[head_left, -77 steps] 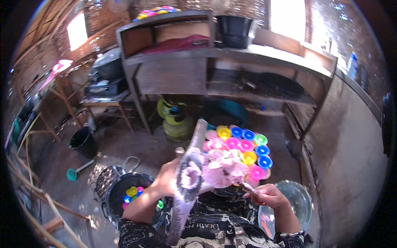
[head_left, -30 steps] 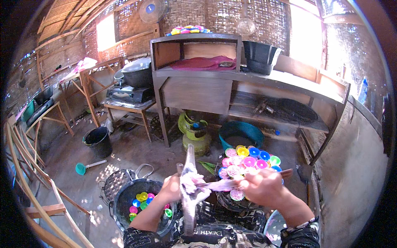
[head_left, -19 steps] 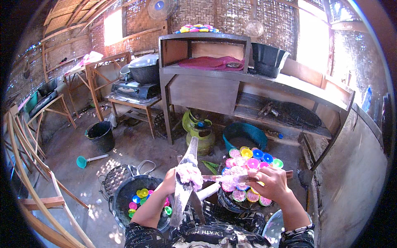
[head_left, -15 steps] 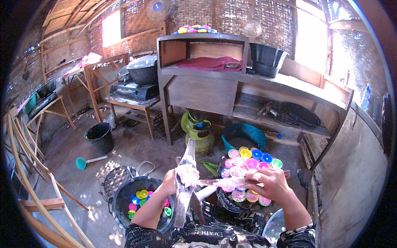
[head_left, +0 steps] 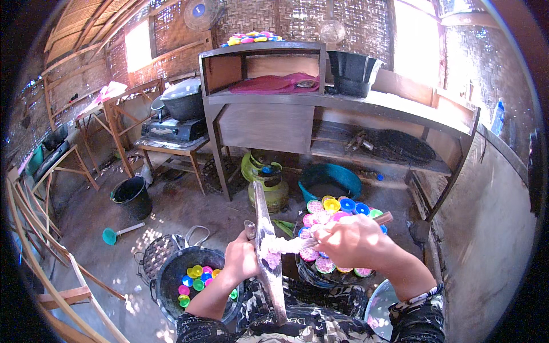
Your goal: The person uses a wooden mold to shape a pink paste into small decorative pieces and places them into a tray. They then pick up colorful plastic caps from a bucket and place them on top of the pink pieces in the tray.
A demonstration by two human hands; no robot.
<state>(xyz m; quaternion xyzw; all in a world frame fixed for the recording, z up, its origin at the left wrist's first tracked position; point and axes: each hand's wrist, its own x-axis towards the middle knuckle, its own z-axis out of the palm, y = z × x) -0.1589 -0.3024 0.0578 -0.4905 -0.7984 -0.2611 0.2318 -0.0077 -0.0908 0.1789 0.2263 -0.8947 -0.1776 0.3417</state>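
Note:
Upright in front of me is a long, narrow, pale wooden paddle [head_left: 260,203], streaked with white, tilted slightly. Closed round a short wooden piece at its left side is my left hand [head_left: 240,260]. My right hand [head_left: 349,243] grips a wooden-handled stick [head_left: 382,222], its handle end poking out past the fist. Pale pink sticky paste [head_left: 283,244] joins the stick's coated tip to the paddle. Below the right hand, small colourful cups [head_left: 325,265] filled with pink stuff cover a dark container. Other coloured cups [head_left: 198,284] lie in a black basin [head_left: 166,292] by my left forearm.
Ahead stands a wooden shelf unit [head_left: 266,123], with a green gas cylinder [head_left: 269,191] and teal basin [head_left: 331,182] below its front. At left are a stove [head_left: 171,128], a black bucket [head_left: 131,197] and a teal ladle [head_left: 111,235]. Curved wooden strips [head_left: 43,263] line the left edge.
My right hand has moved left and up toward the paddle, bringing the paste-coated stick's tip against it. The paddle has shifted slightly right and stands at a different angle. The view has turned a little.

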